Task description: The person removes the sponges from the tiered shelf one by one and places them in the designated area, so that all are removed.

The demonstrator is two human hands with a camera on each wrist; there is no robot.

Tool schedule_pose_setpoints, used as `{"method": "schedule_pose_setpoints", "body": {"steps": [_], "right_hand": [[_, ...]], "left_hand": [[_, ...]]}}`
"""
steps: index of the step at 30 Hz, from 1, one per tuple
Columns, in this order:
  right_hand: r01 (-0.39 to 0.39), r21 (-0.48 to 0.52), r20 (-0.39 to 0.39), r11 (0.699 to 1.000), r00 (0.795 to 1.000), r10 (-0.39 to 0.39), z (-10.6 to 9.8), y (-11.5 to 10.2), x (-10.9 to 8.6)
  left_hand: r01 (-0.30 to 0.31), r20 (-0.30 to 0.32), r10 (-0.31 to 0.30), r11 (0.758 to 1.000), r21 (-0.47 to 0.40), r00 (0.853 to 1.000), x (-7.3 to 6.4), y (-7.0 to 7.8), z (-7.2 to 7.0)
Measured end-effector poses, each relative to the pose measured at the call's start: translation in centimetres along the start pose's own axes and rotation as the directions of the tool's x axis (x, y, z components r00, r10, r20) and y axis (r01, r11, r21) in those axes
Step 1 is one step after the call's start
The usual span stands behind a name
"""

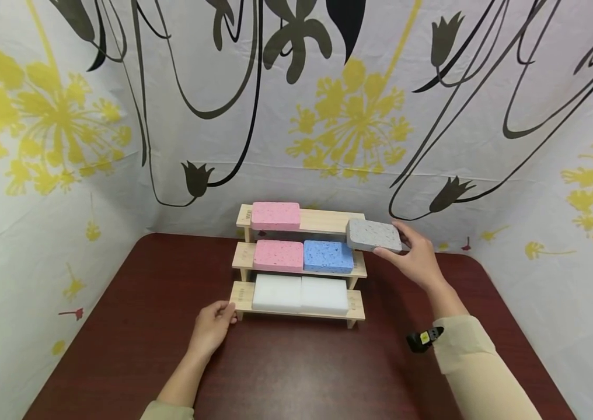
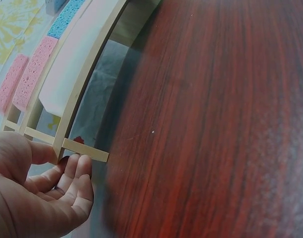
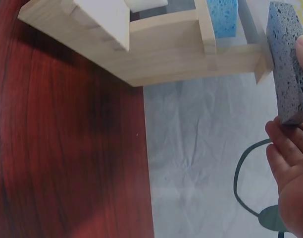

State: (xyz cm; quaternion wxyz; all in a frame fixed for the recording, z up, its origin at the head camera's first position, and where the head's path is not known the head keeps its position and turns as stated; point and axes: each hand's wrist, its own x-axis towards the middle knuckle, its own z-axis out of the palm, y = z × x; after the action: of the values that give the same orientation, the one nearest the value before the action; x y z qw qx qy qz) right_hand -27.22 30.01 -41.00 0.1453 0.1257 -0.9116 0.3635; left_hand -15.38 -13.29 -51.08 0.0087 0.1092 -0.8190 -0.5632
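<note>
A three-tier wooden step rack (image 1: 328, 221) stands on the table, with sponges on its tiers. My right hand (image 1: 417, 258) holds a grey sponge (image 1: 373, 234) by its right end, at the right end of the top tier. In the right wrist view the grey sponge (image 3: 286, 64) is close to the rack's end; whether it touches is unclear. At the bottom tier's left end, my left hand (image 1: 210, 326) pinches the wood. The left wrist view shows its thumb (image 2: 42, 152) and fingers around that corner. A pink sponge (image 1: 275, 216) lies on the top tier's left part.
On the middle tier a pink sponge (image 1: 278, 255) and a blue sponge (image 1: 328, 256) lie side by side. Two white sponges (image 1: 276, 293) fill the bottom tier's middle. Behind the dark red table (image 1: 296, 373) hangs a patterned cloth (image 1: 254, 175), which also closes in both sides.
</note>
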Motion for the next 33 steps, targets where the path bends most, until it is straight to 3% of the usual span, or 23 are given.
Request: {"method": "schedule_pose_setpoints", "body": {"steps": [4, 22, 33], "right_hand": [[0.018, -0.012, 0.001, 1.000, 1.000, -0.017, -0.3, 0.6, -0.4], [-0.034, 0.019, 0.041, 0.999, 0.999, 0.033, -1.9, 2.7, -1.9], [-0.055, -0.017, 0.038, 0.998, 0.998, 0.056, -2.8, 4.6, -3.1]], "left_hand": [[0.001, -0.002, -0.001, 1.000, 0.008, 1.000, 0.0, 0.0, 0.0], [0.015, 0.011, -0.015, 1.000, 0.022, 1.000, -0.2, 0.3, -0.2], [0.021, 0.006, -0.021, 1.000, 0.019, 1.000, -0.1, 0.3, -0.1]]}}
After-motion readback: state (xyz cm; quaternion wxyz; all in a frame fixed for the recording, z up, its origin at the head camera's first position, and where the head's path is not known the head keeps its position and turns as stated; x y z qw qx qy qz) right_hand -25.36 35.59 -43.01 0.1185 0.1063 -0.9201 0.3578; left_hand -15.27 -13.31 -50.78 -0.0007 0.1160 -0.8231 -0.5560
